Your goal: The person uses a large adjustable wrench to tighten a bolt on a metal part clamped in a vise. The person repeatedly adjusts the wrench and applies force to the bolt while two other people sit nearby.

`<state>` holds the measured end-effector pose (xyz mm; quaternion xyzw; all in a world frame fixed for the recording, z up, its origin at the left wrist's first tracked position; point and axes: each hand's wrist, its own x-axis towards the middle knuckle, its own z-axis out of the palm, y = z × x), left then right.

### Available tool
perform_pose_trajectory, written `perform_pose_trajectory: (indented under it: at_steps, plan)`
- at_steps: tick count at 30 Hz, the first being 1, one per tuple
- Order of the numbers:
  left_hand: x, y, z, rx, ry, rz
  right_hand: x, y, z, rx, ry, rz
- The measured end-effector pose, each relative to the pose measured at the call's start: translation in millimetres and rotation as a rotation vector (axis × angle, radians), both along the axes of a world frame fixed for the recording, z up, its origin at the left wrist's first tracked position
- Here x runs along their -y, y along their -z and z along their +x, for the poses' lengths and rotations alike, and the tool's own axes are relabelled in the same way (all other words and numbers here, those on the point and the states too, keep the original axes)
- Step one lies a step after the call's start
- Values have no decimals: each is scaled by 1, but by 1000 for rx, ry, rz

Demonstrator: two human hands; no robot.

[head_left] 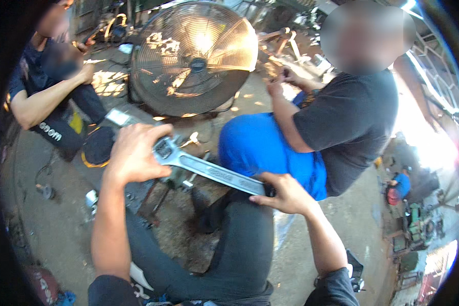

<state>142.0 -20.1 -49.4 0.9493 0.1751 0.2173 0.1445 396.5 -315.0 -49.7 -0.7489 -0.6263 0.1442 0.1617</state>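
A large silver adjustable wrench (217, 173) slants across in front of me, above my knees. My left hand (132, 153) is closed round its jaw end, thumb and fingers on either side of the head. At the other end, my right hand (286, 194) grips the tip of the handle between thumb and fingers. Below the wrench head are a greenish metal piece (176, 178) and other metal parts, partly covered by my left hand and the wrench. Whether the jaws touch any of them, I cannot tell.
A big round floor fan (196, 58) stands ahead. A person in blue trousers (260, 137) sits close at right, another in dark clothes (51, 97) at left. Tools and scrap (288, 43) lie beyond the fan. Green machinery (418, 224) stands far right.
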Motion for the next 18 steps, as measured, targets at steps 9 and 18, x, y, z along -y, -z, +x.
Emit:
perform_pose_trajectory:
  at_steps: [9, 18]
  plan:
    - [-1, -7, -1, 51, 20, -108, -28, 12, 45, -1529, -232, -610]
    - [-11, -11, -5, -34, 152, -114, -35, -37, -35, -1398, -98, -767]
